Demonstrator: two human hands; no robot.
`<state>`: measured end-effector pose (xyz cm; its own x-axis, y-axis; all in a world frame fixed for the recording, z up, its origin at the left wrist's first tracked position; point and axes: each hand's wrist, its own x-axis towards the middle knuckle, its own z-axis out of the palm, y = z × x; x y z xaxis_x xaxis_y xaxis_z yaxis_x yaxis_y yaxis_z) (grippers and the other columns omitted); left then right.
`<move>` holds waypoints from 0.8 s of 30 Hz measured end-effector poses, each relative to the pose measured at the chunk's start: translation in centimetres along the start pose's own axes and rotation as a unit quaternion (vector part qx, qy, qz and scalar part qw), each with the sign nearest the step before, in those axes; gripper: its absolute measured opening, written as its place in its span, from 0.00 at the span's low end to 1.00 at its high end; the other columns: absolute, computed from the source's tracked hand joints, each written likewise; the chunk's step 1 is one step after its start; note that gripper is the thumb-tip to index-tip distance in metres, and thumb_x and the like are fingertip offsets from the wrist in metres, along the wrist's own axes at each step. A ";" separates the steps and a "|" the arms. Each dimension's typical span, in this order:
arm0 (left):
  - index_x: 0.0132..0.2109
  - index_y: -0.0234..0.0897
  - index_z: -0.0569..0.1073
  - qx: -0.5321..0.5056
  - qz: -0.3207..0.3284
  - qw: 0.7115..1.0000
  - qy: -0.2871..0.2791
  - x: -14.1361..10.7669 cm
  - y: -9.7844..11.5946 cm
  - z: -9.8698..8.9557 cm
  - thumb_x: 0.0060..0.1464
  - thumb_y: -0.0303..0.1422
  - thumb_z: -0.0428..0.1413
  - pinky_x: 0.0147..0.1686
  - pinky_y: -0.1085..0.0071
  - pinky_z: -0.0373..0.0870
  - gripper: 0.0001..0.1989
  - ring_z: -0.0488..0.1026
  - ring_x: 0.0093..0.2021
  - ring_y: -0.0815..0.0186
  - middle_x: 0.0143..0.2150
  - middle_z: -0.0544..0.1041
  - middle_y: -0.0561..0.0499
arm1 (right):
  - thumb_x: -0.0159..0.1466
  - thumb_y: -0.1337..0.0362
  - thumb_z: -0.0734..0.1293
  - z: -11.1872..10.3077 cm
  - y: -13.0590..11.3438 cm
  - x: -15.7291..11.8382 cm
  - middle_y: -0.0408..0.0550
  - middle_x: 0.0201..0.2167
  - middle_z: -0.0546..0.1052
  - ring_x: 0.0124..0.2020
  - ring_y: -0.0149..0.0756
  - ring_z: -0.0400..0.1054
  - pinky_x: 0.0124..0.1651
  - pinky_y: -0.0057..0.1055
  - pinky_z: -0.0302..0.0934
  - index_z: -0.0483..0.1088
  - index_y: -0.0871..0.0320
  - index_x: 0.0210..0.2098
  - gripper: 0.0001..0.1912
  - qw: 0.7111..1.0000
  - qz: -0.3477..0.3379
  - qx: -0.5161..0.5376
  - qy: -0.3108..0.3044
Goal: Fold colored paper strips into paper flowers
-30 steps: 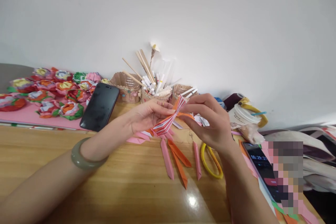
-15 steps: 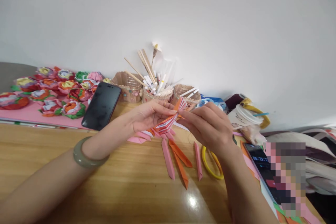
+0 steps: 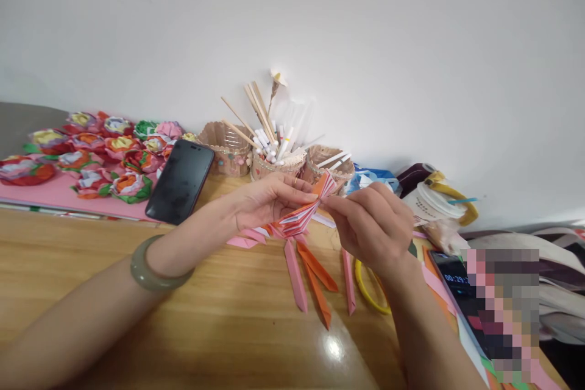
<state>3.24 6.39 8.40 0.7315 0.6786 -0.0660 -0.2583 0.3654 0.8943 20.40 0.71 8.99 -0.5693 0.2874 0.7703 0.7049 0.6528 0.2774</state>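
Observation:
A bundle of folded orange, pink and white paper (image 3: 299,219) is pinched at its middle between both hands, above the wooden table. My left hand (image 3: 274,198) has its thumb and fingers closed on the bundle from the left. From the right, my right hand (image 3: 377,222) pinches the same narrow middle with thumb and forefinger. Below the bundle lie a pink folded strip (image 3: 296,277), orange folded strips (image 3: 317,286) and another pink strip (image 3: 350,283). A yellow ring (image 3: 365,292) lies partly behind my right wrist.
Paper flowers (image 3: 121,146) cover a pink sheet at the left, beside a black phone (image 3: 180,181). Decorated baskets (image 3: 227,149) with sticks and markers stand along the wall. A lidded cup (image 3: 432,202) and a phone showing a timer (image 3: 461,292) are at the right.
The view has shifted slightly, so most things appear a little further right. Both hands keep their pinch on the paper bundle, and my right hand has turned slightly.

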 end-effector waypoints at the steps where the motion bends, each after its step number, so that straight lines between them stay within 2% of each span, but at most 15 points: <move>1: 0.26 0.32 0.75 -0.011 -0.021 1.000 -0.006 0.0 0.0 -0.1 0.37 0.24 0.63 0.27 0.74 0.66 0.05 0.69 0.24 0.73 0.25 0.74 0.52 | 0.60 0.74 0.64 0.0 0.0 0.0 0.43 0.21 0.66 0.23 0.33 0.55 0.25 0.31 0.50 0.68 0.54 0.37 0.09 1.000 0.003 -0.010 -0.003; 3: 0.28 0.32 0.75 -0.025 -0.049 0.998 -0.018 0.0 0.2 -0.4 0.37 0.25 0.64 0.27 0.76 0.65 0.06 0.68 0.23 0.75 0.25 0.74 0.54 | 0.59 0.74 0.64 0.0 -0.1 0.1 0.44 0.21 0.66 0.24 0.34 0.55 0.25 0.31 0.50 0.67 0.55 0.36 0.09 0.999 0.007 -0.035 -0.007; 8: 0.35 0.33 0.76 0.100 0.044 0.994 -0.001 -0.2 0.9 -0.3 0.40 0.26 0.63 0.36 0.73 0.68 0.10 0.72 0.31 0.72 0.32 0.77 0.52 | 0.60 0.74 0.62 0.3 0.0 0.2 0.44 0.22 0.66 0.24 0.35 0.56 0.26 0.32 0.48 0.66 0.55 0.34 0.07 0.996 0.033 -0.080 -0.029; 11: 0.33 0.33 0.75 0.187 0.090 0.978 0.035 -0.4 1.2 0.4 0.38 0.24 0.62 0.37 0.71 0.68 0.10 0.72 0.31 0.70 0.30 0.77 0.52 | 0.61 0.73 0.61 0.6 -0.2 0.2 0.44 0.23 0.66 0.25 0.35 0.57 0.27 0.32 0.50 0.65 0.55 0.32 0.07 0.996 0.076 -0.040 -0.030; 13: 0.31 0.33 0.74 0.248 0.117 0.959 0.073 -0.6 1.1 0.8 0.38 0.24 0.62 0.35 0.70 0.68 0.09 0.71 0.29 0.69 0.27 0.75 0.53 | 0.62 0.72 0.60 0.7 -0.3 0.4 0.45 0.24 0.65 0.26 0.34 0.59 0.28 0.31 0.52 0.65 0.56 0.31 0.06 0.990 0.134 0.021 -0.026; 15: 0.30 0.35 0.73 0.309 0.166 0.930 0.108 -0.7 0.9 1.1 0.42 0.26 0.60 0.33 0.70 0.67 0.05 0.70 0.28 0.69 0.26 0.74 0.53 | 0.63 0.70 0.60 0.8 -0.4 0.5 0.44 0.25 0.65 0.27 0.33 0.59 0.29 0.30 0.53 0.64 0.56 0.30 0.06 0.969 0.210 0.125 -0.034; 17: 0.28 0.37 0.73 0.373 0.259 0.882 0.127 -0.7 0.5 1.0 0.46 0.28 0.58 0.37 0.68 0.65 0.02 0.69 0.32 0.66 0.29 0.75 0.51 | 0.64 0.67 0.60 0.8 -0.2 0.5 0.42 0.23 0.63 0.25 0.31 0.58 0.27 0.29 0.53 0.64 0.57 0.29 0.06 0.922 0.283 0.254 -0.063; 19: 0.26 0.39 0.74 0.431 0.341 0.825 0.129 -0.7 0.3 0.8 0.49 0.28 0.55 0.44 0.65 0.62 0.06 0.68 0.38 0.64 0.33 0.76 0.49 | 0.64 0.63 0.60 0.9 0.1 0.5 0.40 0.22 0.62 0.23 0.30 0.57 0.25 0.28 0.52 0.64 0.57 0.29 0.08 0.874 0.329 0.347 -0.088; 20: 0.26 0.40 0.74 0.451 0.370 0.801 0.134 -0.6 0.2 0.6 0.50 0.28 0.54 0.47 0.64 0.60 0.07 0.67 0.41 0.63 0.35 0.76 0.49 | 0.64 0.63 0.60 0.9 0.2 0.4 0.40 0.22 0.62 0.23 0.29 0.57 0.25 0.27 0.52 0.64 0.57 0.29 0.09 0.864 0.340 0.360 -0.087; 21: 0.27 0.41 0.75 0.462 0.390 0.782 0.151 -0.6 0.2 0.4 0.50 0.28 0.54 0.49 0.64 0.59 0.07 0.66 0.44 0.62 0.37 0.75 0.49 | 0.64 0.63 0.61 0.9 0.3 0.4 0.40 0.22 0.62 0.23 0.29 0.56 0.25 0.27 0.52 0.64 0.57 0.28 0.09 0.869 0.343 0.349 -0.077; 22: 0.29 0.41 0.75 0.460 0.401 0.771 0.182 -0.6 0.2 0.3 0.50 0.28 0.54 0.49 0.64 0.58 0.06 0.65 0.45 0.61 0.39 0.75 0.49 | 0.64 0.64 0.61 0.9 0.4 0.3 0.40 0.23 0.63 0.23 0.29 0.57 0.25 0.28 0.52 0.64 0.57 0.28 0.08 0.886 0.335 0.315 -0.060; 23: 0.30 0.41 0.75 0.446 0.397 0.771 0.220 -0.5 0.2 0.1 0.50 0.28 0.55 0.48 0.65 0.59 0.05 0.65 0.46 0.61 0.40 0.74 0.49 | 0.63 0.66 0.62 1.0 0.4 0.2 0.41 0.23 0.63 0.24 0.30 0.57 0.26 0.28 0.52 0.64 0.57 0.28 0.07 0.909 0.317 0.267 -0.041; 24: 0.31 0.40 0.75 0.422 0.375 0.786 0.251 -0.4 0.2 0.0 0.50 0.29 0.54 0.45 0.66 0.61 0.04 0.66 0.44 0.62 0.38 0.74 0.49 | 0.62 0.68 0.62 1.0 0.4 0.2 0.42 0.24 0.64 0.25 0.31 0.58 0.27 0.29 0.53 0.65 0.57 0.29 0.06 0.934 0.287 0.213 -0.024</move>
<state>2.88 6.16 8.67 0.1766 0.7448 0.6435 0.1677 -0.6670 0.7259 20.18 1.72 8.68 -0.1745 0.6997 0.6928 0.6724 0.5987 -0.4353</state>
